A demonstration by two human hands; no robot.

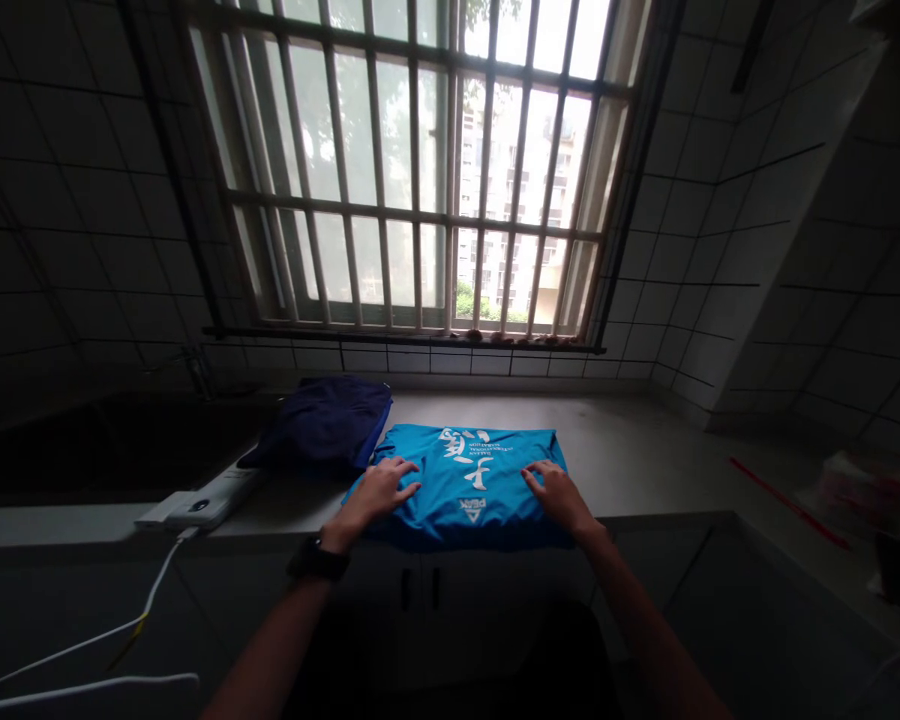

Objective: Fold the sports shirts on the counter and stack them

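Note:
A bright blue T-shirt (450, 510) with white lettering lies folded into a wide shape on the counter, its near edge hanging over the front. My left hand (377, 492) rests on its left side, fingers spread on the cloth, a dark watch on the wrist. On the right side lies my right hand (559, 492), fingers apart and touching the fabric. Neither hand grips anything that I can see. Beyond my left hand sits a folded dark navy garment (326, 425), close against the shirt's far left corner.
A dark sink (112, 440) with a faucet (199, 372) is at the left. A white device (202, 505) with a white cable (161, 580) lies near the counter's (622, 460) front edge. At right are a red strip (787, 503) and a plastic bag (859, 485). A barred window stands behind.

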